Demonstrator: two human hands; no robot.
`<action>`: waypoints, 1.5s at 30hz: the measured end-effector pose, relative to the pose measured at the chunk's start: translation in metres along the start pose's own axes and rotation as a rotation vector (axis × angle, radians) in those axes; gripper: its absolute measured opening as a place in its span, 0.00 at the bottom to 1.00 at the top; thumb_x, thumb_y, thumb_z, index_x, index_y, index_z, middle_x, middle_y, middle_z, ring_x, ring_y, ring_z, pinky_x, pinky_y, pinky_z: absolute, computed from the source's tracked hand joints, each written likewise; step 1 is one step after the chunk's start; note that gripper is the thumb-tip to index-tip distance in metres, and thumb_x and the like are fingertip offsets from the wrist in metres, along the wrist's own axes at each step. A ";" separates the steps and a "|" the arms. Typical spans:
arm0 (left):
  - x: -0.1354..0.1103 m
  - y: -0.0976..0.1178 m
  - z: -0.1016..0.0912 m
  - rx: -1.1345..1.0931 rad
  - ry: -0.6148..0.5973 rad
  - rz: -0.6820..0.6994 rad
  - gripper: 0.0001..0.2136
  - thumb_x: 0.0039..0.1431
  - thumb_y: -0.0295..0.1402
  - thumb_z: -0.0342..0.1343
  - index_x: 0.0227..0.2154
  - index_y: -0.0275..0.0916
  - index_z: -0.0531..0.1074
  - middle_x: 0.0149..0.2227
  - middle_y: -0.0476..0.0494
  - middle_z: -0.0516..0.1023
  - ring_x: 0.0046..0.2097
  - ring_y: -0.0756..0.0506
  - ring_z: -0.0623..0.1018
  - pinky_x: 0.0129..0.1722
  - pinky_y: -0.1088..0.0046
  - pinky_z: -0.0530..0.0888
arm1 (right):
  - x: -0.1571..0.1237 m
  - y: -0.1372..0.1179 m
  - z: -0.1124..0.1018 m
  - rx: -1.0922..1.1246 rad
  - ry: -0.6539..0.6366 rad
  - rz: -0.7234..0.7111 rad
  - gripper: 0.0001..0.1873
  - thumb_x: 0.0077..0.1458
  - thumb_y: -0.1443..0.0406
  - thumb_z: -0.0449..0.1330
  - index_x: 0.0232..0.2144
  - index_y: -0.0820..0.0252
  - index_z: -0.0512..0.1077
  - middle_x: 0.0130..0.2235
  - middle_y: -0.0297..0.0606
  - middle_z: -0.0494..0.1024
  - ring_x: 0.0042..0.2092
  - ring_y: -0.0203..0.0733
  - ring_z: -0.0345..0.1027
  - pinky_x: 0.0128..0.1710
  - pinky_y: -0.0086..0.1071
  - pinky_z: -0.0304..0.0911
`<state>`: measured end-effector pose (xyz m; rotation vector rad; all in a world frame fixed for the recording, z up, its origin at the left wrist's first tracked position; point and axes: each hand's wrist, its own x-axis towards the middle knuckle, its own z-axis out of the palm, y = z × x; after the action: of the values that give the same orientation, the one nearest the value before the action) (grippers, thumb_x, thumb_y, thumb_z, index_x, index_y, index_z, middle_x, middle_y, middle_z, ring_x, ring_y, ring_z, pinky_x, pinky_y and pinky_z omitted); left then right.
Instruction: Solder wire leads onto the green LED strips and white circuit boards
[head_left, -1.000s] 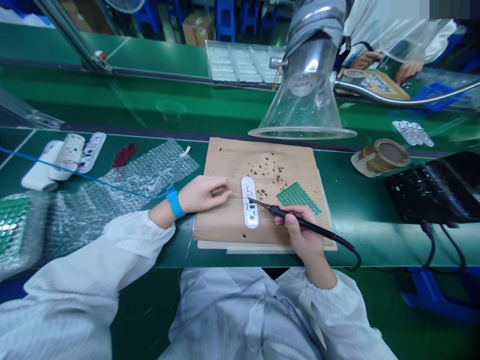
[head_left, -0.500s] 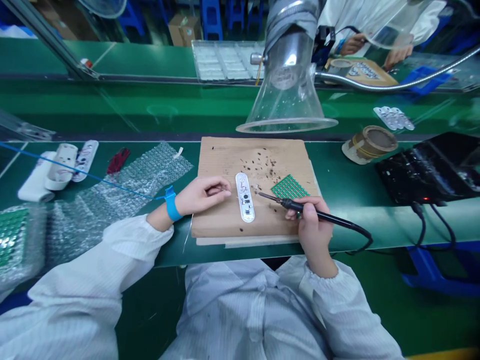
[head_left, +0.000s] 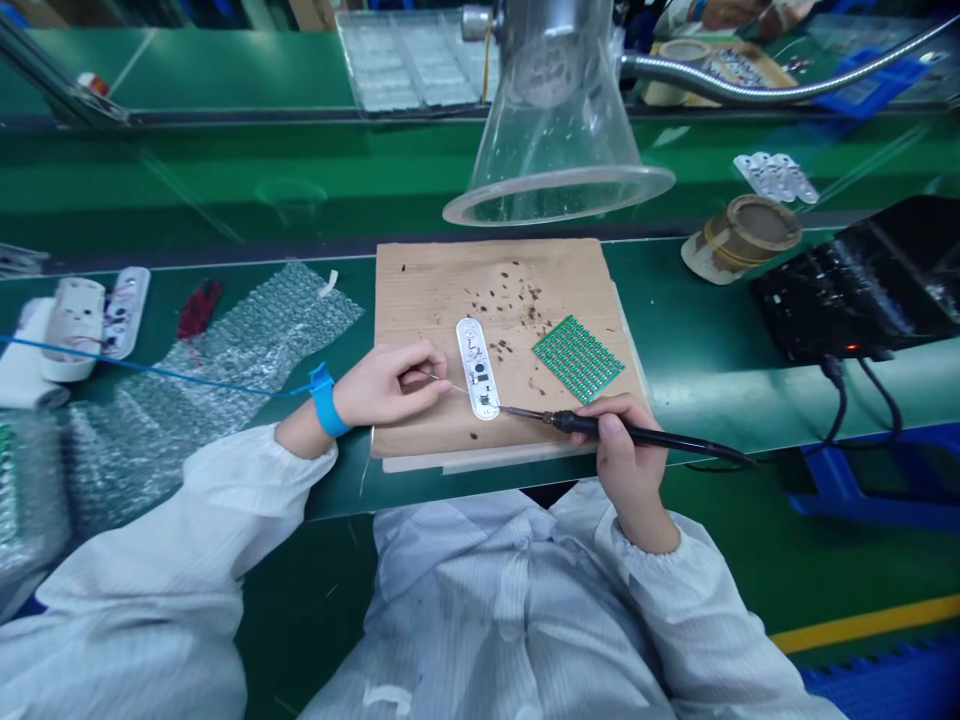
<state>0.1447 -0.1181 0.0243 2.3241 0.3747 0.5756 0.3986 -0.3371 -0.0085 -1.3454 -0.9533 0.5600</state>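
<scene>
My right hand [head_left: 626, 440] is closed around the handle of a soldering iron [head_left: 570, 423]. The iron's tip touches or hovers over the lower end of a narrow white circuit board [head_left: 472, 352] with rounded ends and small black parts. From the left, my left hand [head_left: 396, 385] pinches a thin solder wire [head_left: 452, 386], whose end reaches over the board's lower half. A blue wrist strap [head_left: 327, 400] circles my left wrist. The board lies on a sheet of brown cardboard [head_left: 420, 290]. To its right lies a green panel of small circuit boards [head_left: 577, 358].
A clear fume hood [head_left: 559, 185] hangs above the cardboard's back edge. At right stand a round brown tin [head_left: 742, 240] and a black soldering station [head_left: 870, 280]. Bubble wrap [head_left: 277, 335], red wires [head_left: 199, 308] and white casings [head_left: 75, 325] lie at left. A co-worker's hands show across the bench.
The iron's tip has moved down and left from beside the board to its lower end. The solder wire now reaches over the board. The head view has shifted.
</scene>
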 end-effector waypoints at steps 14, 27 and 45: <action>0.000 0.001 0.001 -0.001 -0.046 -0.018 0.04 0.67 0.33 0.60 0.35 0.40 0.72 0.22 0.58 0.60 0.23 0.54 0.61 0.26 0.77 0.61 | 0.000 -0.004 0.002 -0.025 -0.032 -0.025 0.15 0.69 0.52 0.65 0.36 0.55 0.80 0.27 0.34 0.80 0.25 0.40 0.75 0.25 0.32 0.73; 0.002 0.004 0.001 0.007 -0.064 -0.017 0.05 0.67 0.33 0.59 0.35 0.40 0.72 0.22 0.58 0.59 0.23 0.53 0.61 0.26 0.76 0.61 | 0.001 -0.003 0.001 -0.066 -0.061 -0.016 0.17 0.69 0.50 0.64 0.37 0.55 0.80 0.27 0.34 0.80 0.25 0.40 0.75 0.25 0.33 0.74; 0.001 0.005 0.000 -0.015 -0.069 0.025 0.04 0.67 0.31 0.59 0.35 0.40 0.72 0.22 0.59 0.59 0.23 0.53 0.61 0.26 0.76 0.60 | 0.001 -0.004 0.002 -0.007 -0.120 -0.037 0.12 0.72 0.54 0.64 0.41 0.54 0.80 0.29 0.33 0.81 0.28 0.39 0.77 0.28 0.30 0.75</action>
<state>0.1460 -0.1208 0.0282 2.3310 0.3081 0.5065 0.3969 -0.3359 -0.0045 -1.3093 -1.0760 0.6149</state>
